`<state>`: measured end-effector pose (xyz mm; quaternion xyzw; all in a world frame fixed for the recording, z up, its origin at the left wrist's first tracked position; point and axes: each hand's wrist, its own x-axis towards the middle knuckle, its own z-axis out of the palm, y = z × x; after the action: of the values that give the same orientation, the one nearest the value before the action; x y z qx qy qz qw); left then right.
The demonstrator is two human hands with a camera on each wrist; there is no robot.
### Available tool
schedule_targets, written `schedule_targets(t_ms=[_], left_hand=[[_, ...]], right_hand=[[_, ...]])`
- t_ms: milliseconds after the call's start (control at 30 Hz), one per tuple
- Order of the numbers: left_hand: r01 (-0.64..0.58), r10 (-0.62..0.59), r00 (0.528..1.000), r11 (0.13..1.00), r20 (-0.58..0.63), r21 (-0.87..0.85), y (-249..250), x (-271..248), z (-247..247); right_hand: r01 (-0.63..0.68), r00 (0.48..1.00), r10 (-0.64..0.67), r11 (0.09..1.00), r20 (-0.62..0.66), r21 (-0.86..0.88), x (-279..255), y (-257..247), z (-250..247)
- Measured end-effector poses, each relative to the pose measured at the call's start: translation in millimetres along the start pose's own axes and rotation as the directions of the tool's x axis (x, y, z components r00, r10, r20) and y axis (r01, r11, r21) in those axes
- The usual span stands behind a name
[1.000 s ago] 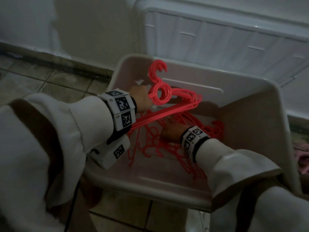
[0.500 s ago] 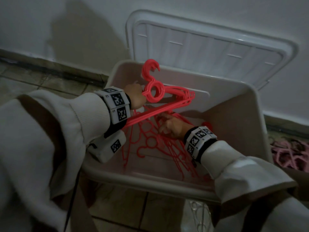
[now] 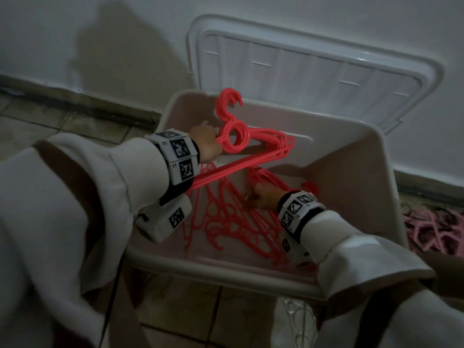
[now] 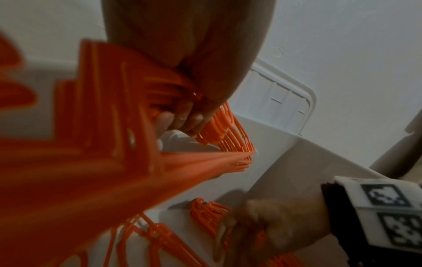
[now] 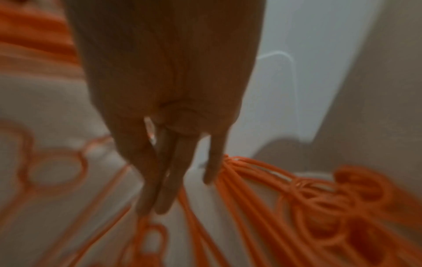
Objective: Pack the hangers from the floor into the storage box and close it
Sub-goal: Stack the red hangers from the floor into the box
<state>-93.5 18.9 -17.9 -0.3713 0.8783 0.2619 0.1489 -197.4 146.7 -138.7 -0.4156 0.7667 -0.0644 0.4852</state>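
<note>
A white storage box [image 3: 226, 270] stands open on the floor, its lid [image 3: 313, 71] leaning on the wall behind it. My left hand [image 3: 206, 144] grips a stack of red hangers [image 3: 233, 136] by the necks and holds it tilted over the box; the fingers [image 4: 182, 119] curl round the bundle [image 4: 91, 144]. My right hand [image 3: 261, 197] is down inside the box, among the loose red hangers [image 3: 226, 222] on the bottom. Its fingers [image 5: 160, 180] are straight and point down, the little finger touching a hanger bundle [image 5: 319, 198].
A heap of pink hangers [image 3: 431, 229] lies on the tiled floor right of the box. The wall and skirting run close behind the box. Tiled floor [image 3: 37, 126] lies to the left.
The view has tilted up, so more of the lid shows. My right hand has shifted slightly among the hangers in the box. The left hand still holds its bundle.
</note>
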Motion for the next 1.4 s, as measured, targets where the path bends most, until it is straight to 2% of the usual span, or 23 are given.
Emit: schedule_targets(t_ms=[67, 100, 167, 200, 267, 400, 500, 633, 800, 933, 1000, 1067, 1167, 1300, 1400], left_hand=[[0.002, -0.002, 1.0, 1.0, 0.002, 0.006, 0, 1, 1], [0.006, -0.006, 1.0, 1.0, 0.005, 0.008, -1, 2, 1], [0.005, -0.005, 1.0, 1.0, 0.0, 0.01, -1, 4, 1], [0.001, -0.001, 1.0, 1.0, -0.001, 0.016, -1, 4, 1], [-0.012, 0.012, 1.0, 1.0, -0.008, 0.022, -1, 6, 2], [-0.02, 0.02, 0.999, 1.0, -0.025, 0.0, -3, 11, 5], [-0.023, 0.023, 1.0, 0.999, -0.02, -0.022, -4, 11, 5], [-0.016, 0.016, 1.0, 1.0, 0.003, -0.024, -3, 11, 2], [-0.013, 0.013, 1.0, 1.0, 0.003, -0.022, -5, 14, 4], [-0.014, 0.016, 0.999, 0.999, 0.034, -0.038, -6, 12, 1], [-0.027, 0.03, 0.997, 0.998, 0.068, -0.05, -6, 9, -2], [-0.029, 0.035, 0.997, 0.995, 0.067, -0.097, -9, 8, -5], [-0.031, 0.04, 0.998, 0.989, 0.055, -0.147, -13, 5, -7], [-0.009, 0.02, 0.999, 0.971, 0.047, -0.241, -11, 0, -10], [0.01, 0.007, 0.998, 0.956, 0.056, -0.292, -10, -4, -11]], right_hand=[[-0.072, 0.991, 0.089, 0.985, 0.105, -0.158, 6, 10, 8], [-0.1, 0.985, 0.129, 0.967, 0.112, -0.234, 11, 15, 15], [-0.197, 0.976, 0.216, 0.912, 0.012, -0.36, 63, 62, 35], [-0.234, 0.968, 0.251, 0.899, -0.002, -0.37, 92, 88, 47], [-0.252, 0.964, 0.264, 0.897, -0.018, -0.364, 120, 105, 61], [-0.224, 0.969, 0.183, 0.934, -0.165, -0.278, 53, 28, 46], [-0.237, 0.962, 0.174, 0.916, -0.211, -0.325, 46, 12, 42], [-0.227, 0.962, 0.173, 0.936, -0.211, -0.268, 44, -6, 38], [-0.226, 0.963, 0.152, 0.904, -0.221, -0.363, 32, -14, 27], [-0.222, 0.956, 0.171, 0.954, -0.239, -0.203, 18, -20, 17], [-0.167, 0.939, 0.109, 0.974, -0.326, -0.154, 18, -17, 9], [-0.16, 0.929, 0.104, 0.978, -0.354, -0.134, 12, -21, -4], [-0.094, 0.943, 0.029, 0.979, -0.332, -0.181, -15, -31, -23], [-0.178, 0.93, 0.053, 0.931, -0.364, -0.319, -57, -19, -51], [-0.207, 0.918, 0.057, 0.913, -0.393, -0.352, -92, -8, -65]])
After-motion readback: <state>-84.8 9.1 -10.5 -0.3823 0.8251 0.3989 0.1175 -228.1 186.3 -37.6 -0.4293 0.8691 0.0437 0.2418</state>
